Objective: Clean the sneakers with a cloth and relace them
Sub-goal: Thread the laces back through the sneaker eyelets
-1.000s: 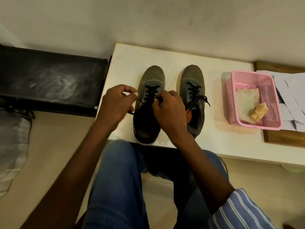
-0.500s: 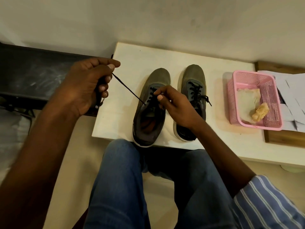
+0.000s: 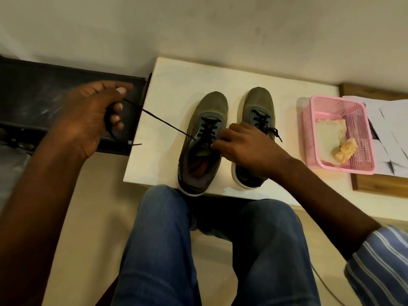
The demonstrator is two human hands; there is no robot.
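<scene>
head view: i'm looking down at a white counter [image 3: 176, 89] with two grey sneakers standing side by side near its front edge, toes toward the wall. the left sneaker [image 3: 203, 140] has its heel just over that front edge, and its black lace [image 3: 163, 122] runs taut from an upper eyelet out past the counter's left edge. my left hand [image 3: 88, 115] is clenched around that lace, with the slack looped in the curled fingers and the loose tip trailing below by the left edge. my right hand [image 3: 240, 144] rests at the tongue of the same shoe, its fingertips curled at the upper eyelets; whether they pinch the lace there i cannot tell. the right sneaker [image 3: 256, 133] is beside it, partly under my wrist, already laced with its ends lying loose. a pink basket [image 3: 362, 151] sits toward the counter's right edge, holding a pale cloth [image 3: 329, 133] and a crumpled yellowish wad [image 3: 346, 149].

by my reading the cleaning looks finished and the relacing is nearly done on this last shoe. to do the pull well i'd keep the shoe pinned with the right hand so it doesn't slide off the front edge, draw the lace evenly along its own line, then match the two ends before tying.
</scene>
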